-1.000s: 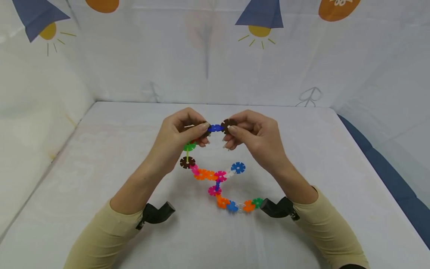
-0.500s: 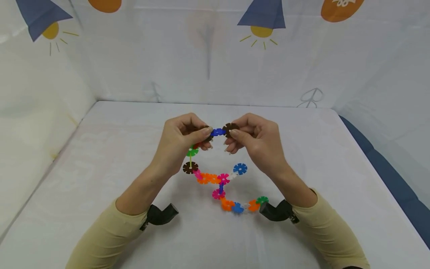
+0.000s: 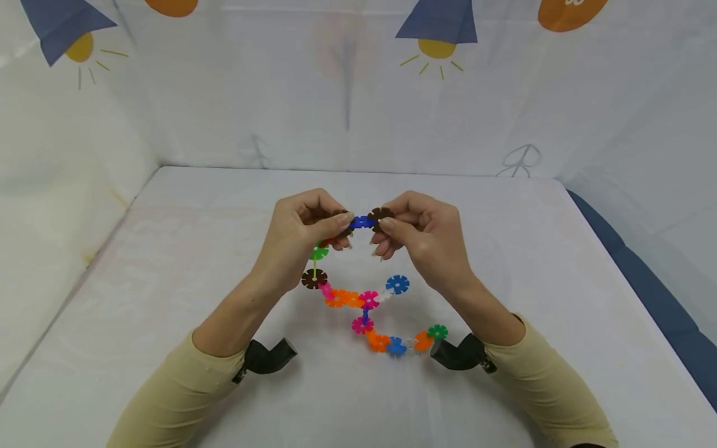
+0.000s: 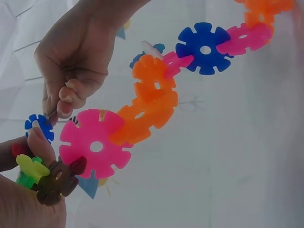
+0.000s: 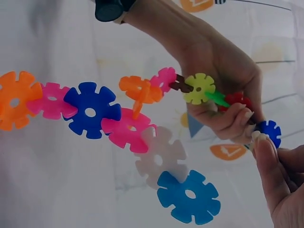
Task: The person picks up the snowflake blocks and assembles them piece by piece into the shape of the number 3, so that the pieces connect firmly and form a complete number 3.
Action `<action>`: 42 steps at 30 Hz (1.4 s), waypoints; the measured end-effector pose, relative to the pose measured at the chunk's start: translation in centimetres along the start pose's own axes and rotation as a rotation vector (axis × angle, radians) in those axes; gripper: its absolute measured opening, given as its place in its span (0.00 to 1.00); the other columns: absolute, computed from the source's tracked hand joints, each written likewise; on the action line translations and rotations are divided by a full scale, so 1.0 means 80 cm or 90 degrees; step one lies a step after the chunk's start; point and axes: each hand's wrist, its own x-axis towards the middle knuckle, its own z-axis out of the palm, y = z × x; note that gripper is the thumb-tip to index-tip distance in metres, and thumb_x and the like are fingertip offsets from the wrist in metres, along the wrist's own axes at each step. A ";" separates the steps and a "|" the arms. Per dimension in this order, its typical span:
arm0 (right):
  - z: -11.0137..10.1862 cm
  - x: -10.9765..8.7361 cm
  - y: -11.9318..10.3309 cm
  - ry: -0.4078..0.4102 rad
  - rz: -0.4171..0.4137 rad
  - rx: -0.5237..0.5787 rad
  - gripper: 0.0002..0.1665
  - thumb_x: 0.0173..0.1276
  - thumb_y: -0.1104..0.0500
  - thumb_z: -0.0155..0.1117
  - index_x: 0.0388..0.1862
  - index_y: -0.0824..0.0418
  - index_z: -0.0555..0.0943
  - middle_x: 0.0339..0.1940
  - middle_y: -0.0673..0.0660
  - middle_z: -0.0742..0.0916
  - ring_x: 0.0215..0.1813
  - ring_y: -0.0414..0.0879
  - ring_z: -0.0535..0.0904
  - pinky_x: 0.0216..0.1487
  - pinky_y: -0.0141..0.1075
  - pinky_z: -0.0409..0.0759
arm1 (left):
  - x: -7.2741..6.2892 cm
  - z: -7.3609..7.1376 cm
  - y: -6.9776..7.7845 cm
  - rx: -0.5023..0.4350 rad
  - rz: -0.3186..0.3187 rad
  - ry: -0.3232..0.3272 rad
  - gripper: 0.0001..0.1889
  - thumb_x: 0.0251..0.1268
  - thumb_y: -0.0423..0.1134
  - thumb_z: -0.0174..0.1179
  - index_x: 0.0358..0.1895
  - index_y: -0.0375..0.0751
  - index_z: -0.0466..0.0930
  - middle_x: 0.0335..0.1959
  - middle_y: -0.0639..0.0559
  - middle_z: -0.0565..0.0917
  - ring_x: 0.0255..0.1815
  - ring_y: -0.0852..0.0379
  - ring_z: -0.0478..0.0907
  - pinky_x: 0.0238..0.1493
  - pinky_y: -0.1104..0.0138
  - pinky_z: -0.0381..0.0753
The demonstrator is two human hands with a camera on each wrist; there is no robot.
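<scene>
In the head view my left hand (image 3: pixel 299 239) pinches a brown snowflake disc (image 3: pixel 348 232) between thumb and fingers. A dark blue disc (image 3: pixel 362 222), seen nearly edge-on, bridges from it to another brown disc (image 3: pixel 381 215). My right hand (image 3: pixel 431 242) pinches that second brown disc. Below the left hand trails a chain of slotted discs: red, bright green (image 3: pixel 318 252), yellow, brown (image 3: pixel 314 279), pink and orange (image 3: pixel 336 298). It forks at a pink disc (image 3: pixel 368 300). One branch ends in a blue disc (image 3: pixel 398 284), the other in a green disc (image 3: pixel 437 332).
A white-covered table (image 3: pixel 185 249) lies beneath, with white cloth walls around it. Black wrist cameras (image 3: pixel 271 356) sit at both cuffs; the right camera (image 3: pixel 456 353) is close to the chain's green end. Blue upholstery (image 3: pixel 638 267) shows past the right edge.
Both hands have come down slightly with the linked discs, and the chain below has shifted a little with them. Both pinches look the same throughout.
</scene>
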 end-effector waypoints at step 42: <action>0.043 -0.032 0.018 -0.228 -0.298 -0.790 0.13 0.58 0.54 0.76 0.34 0.57 0.80 0.16 0.47 0.79 0.15 0.37 0.71 0.17 0.22 0.62 | 0.015 -0.035 0.009 -0.097 0.013 0.060 0.03 0.71 0.34 0.58 0.42 0.40 0.76 0.35 0.49 0.78 0.29 0.58 0.82 0.39 0.66 0.88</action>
